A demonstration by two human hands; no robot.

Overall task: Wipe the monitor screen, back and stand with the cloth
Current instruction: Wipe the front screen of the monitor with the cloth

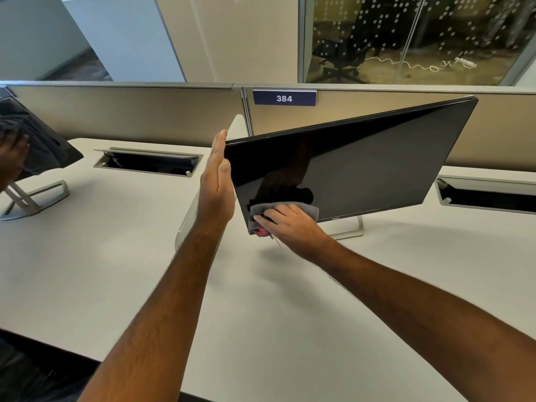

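Forearms fill the near field; both of our hands are up at the monitor on the pale grey desk (87, 256). Thin black glossy flat-panel monitor (362, 161) sits mid-desk on its silver frame stand (352, 227), turned at an angle, in front of the beige partition carrying the blue "384" tag (284, 98).

Left hand (217, 187): flat, fingers straight and together, palm braced against the panel's left edge. Nothing held, just steadying.

Right hand (285, 220): fingers spread over the soft grey microfibre cloth (307, 209), pressing it onto the screen's lower left corner. Something pink shows under the cloth there; we can't tell what it is.

Our read: screen pass is underway at the bottom corner; back and stand not yet done.

Handling notes:
- Panel is stiff but thin and likely fragile, so we keep pressure light and flat, no fingertip jabs.
- Glossy face will smear and slip; bare skin stays off it, so we brace on the bezel edge as the left hand does.
- Stand looks light, so the monitor may swivel or skid under a sideways push. Counter-hold is needed.
- Cloth is limp and bunches; keep it folded under the palm.

Second monitor (43, 146) at far left, another person's hand (13, 155) on a dark cloth over it.
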